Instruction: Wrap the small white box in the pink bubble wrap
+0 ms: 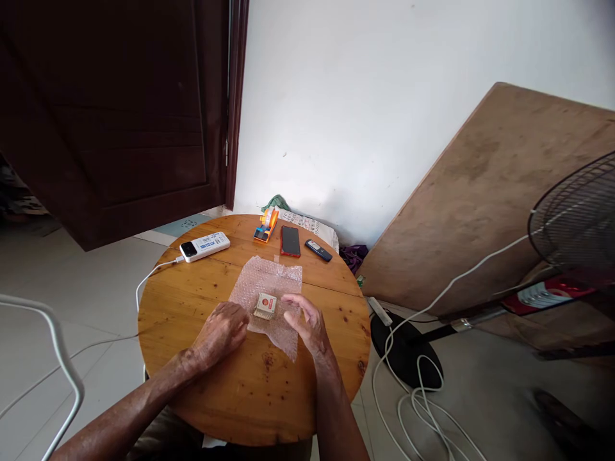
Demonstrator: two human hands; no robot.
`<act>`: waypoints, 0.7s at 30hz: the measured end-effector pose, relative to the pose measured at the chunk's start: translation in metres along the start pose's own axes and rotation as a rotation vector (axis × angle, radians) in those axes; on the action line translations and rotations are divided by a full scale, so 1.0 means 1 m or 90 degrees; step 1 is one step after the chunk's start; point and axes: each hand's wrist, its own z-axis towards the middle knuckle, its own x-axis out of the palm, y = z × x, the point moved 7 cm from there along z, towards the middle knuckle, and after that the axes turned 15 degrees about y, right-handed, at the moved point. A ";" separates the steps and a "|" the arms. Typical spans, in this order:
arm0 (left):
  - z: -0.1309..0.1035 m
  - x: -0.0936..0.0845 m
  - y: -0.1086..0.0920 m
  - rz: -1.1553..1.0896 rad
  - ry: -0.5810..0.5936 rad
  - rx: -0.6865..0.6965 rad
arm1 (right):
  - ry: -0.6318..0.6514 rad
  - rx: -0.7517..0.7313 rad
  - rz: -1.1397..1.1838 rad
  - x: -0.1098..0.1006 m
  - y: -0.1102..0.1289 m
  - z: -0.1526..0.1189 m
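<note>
A small cream-coloured box (266,303) with a red round mark and red print sits on a sheet of bubble wrap (257,274), spread on the round wooden table. My left hand (222,334) is at the wrap's left edge, its fingers curled together and their tips hidden, so whatever they may hold does not show. To the right of the box, my right hand (310,322) hovers over the wrap with thumb and fingers apart. Nothing is between them, and they stay clear of the box.
Along the far side of the round wooden table (192,307) lie a white power bank-like device (205,246) with a cable, an orange tape dispenser (266,225), a dark phone (290,241) and a small dark handset (318,250). A fan (576,218) and loose cables (423,403) are at right.
</note>
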 end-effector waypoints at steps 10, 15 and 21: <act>0.038 -0.016 0.004 -0.023 -0.011 -0.054 | 0.054 0.051 -0.155 0.015 0.002 0.003; 0.037 -0.017 0.021 -0.123 -0.008 -0.072 | 0.010 0.056 -0.168 0.012 -0.005 0.004; 0.047 -0.009 0.030 -0.193 0.054 -0.037 | -0.021 0.071 -0.149 0.014 -0.008 0.005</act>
